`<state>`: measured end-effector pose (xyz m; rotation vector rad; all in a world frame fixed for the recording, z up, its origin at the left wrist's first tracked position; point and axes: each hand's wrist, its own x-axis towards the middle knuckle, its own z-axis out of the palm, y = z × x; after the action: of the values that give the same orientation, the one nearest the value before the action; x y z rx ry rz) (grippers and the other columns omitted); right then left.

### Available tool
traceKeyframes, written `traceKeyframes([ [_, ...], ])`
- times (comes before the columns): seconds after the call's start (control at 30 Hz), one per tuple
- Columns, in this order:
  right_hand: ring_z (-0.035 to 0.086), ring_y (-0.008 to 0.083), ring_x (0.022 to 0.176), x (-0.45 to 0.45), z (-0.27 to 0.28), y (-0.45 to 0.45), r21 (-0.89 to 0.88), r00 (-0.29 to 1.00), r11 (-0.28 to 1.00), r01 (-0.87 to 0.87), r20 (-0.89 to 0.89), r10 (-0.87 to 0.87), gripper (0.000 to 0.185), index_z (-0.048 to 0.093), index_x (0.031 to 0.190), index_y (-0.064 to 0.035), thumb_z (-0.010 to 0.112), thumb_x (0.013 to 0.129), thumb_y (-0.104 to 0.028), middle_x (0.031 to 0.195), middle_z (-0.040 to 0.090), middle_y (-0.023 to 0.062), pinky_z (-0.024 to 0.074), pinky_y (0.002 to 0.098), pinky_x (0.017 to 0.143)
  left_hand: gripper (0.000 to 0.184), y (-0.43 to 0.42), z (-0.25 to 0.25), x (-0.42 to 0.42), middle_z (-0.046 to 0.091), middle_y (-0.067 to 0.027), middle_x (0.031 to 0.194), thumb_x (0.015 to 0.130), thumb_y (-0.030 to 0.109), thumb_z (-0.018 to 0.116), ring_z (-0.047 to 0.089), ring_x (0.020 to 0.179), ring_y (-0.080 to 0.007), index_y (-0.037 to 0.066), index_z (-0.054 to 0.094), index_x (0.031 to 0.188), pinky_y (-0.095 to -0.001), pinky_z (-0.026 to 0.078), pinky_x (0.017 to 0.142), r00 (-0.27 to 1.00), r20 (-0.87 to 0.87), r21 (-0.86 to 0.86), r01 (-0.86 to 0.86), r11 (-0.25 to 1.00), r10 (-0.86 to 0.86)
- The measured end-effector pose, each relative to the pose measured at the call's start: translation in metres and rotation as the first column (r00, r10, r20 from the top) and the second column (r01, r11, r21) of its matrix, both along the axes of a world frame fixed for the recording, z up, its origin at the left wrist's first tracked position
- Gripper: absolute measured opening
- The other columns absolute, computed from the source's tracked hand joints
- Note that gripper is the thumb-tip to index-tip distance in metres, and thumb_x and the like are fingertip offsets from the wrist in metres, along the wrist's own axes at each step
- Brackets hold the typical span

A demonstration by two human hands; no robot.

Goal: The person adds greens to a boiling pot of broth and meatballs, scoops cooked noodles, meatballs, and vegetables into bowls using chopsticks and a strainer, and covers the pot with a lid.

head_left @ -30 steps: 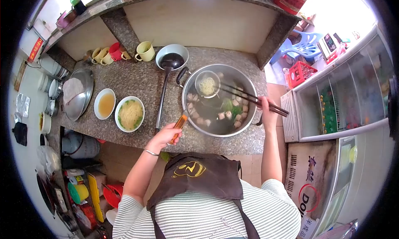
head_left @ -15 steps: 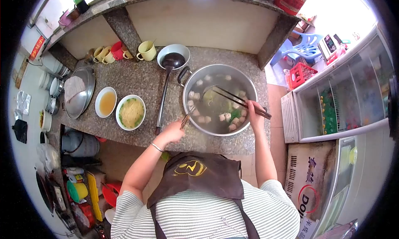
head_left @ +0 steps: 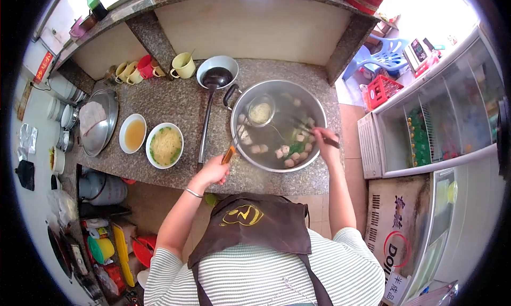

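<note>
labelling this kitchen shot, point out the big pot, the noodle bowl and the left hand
big pot [head_left: 248,161]: head view, on its near-left rim
noodle bowl [head_left: 165,147]: head view, on the noodles inside
left hand [head_left: 213,170]: head view, back of the hand

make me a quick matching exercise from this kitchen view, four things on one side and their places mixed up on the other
1. chopsticks
2. strainer
3. long-handled ladle
4. grey cylinder

A. below the counter
B. its head resting in a bowl
C. in the right hand
D. within the big pot's rim, with pale noodles inside

Right pairs: 1-C, 2-D, 3-B, 4-A
</note>
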<state>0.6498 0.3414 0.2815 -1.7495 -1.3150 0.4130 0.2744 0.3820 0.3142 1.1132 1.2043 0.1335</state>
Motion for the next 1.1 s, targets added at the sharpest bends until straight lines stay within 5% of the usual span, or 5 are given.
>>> traceKeyframes([
  [0.1, 0.061, 0.0204, 0.078, -0.023, 0.013, -0.006, -0.020, 0.985, 0.997, -0.074, -0.159, 0.070, 0.017, 0.064, 0.090, -0.0001, 0.057, 0.084, -0.015, 0.085, 0.063, 0.0119, 0.0468, 0.0293, 0.071, 0.029, -0.003, -0.013, 0.005, 0.059, -0.0194, 0.071, 0.082, 0.010, 0.044, 0.063, 0.060, -0.0258, -0.002, 0.043, 0.109, -0.0376, 0.051, 0.049, 0.932, -0.343, 0.254, 0.212, 0.944, -0.117],
  [0.17, 0.061, 0.0190, 0.078, -0.026, 0.013, -0.006, 0.002, 0.982, 0.998, -0.063, -0.176, 0.062, 0.018, 0.063, 0.090, 0.0007, 0.057, 0.085, -0.016, 0.085, 0.063, 0.0118, 0.0465, 0.0289, 0.070, 0.031, -0.008, -0.021, 0.005, 0.060, -0.0260, 0.080, 0.081, 0.008, 0.043, 0.063, 0.060, -0.0311, -0.003, 0.042, 0.110, -0.0387, 0.051, 0.051, 0.749, -0.641, 0.507, 0.577, 0.640, -0.167],
  [0.3, 0.060, 0.0179, 0.075, -0.020, 0.019, -0.003, 0.107, 0.985, 0.994, -0.034, -0.164, 0.051, 0.017, 0.064, 0.090, -0.0003, 0.057, 0.085, -0.015, 0.082, 0.064, 0.0109, 0.0466, 0.0284, 0.069, 0.019, -0.007, -0.002, 0.003, 0.055, -0.0106, 0.070, 0.085, 0.013, 0.047, 0.057, 0.052, -0.0168, 0.003, 0.043, 0.100, -0.0308, 0.047, 0.042, 0.978, -0.152, 0.055, 0.150, 0.987, -0.141],
  [0.5, 0.060, 0.0155, 0.077, 0.008, 0.038, -0.017, 0.109, 0.906, 0.984, 0.138, -0.415, -0.081, 0.020, 0.063, 0.092, 0.0021, 0.055, 0.087, -0.015, 0.084, 0.064, 0.0083, 0.0472, 0.0281, 0.073, 0.016, -0.014, -0.009, -0.024, 0.050, -0.0018, 0.068, 0.089, 0.011, 0.045, 0.044, 0.043, -0.0079, 0.007, 0.043, 0.104, -0.0210, 0.036, 0.036, 0.922, 0.343, -0.349, -0.052, 0.936, 0.179],
  [1.1, 0.059, 0.0161, 0.081, 0.037, 0.027, -0.064, 0.206, 0.804, 0.922, 0.327, -0.574, -0.157, 0.026, 0.058, 0.098, 0.0008, 0.049, 0.091, -0.022, 0.093, 0.059, 0.0083, 0.0511, 0.0296, 0.074, 0.025, -0.079, 0.038, -0.058, 0.047, -0.0016, 0.071, 0.090, 0.017, 0.047, 0.042, 0.043, -0.0064, 0.007, 0.041, 0.112, -0.0201, 0.034, 0.036, 0.853, 0.484, -0.187, -0.114, 0.976, 0.193],
])
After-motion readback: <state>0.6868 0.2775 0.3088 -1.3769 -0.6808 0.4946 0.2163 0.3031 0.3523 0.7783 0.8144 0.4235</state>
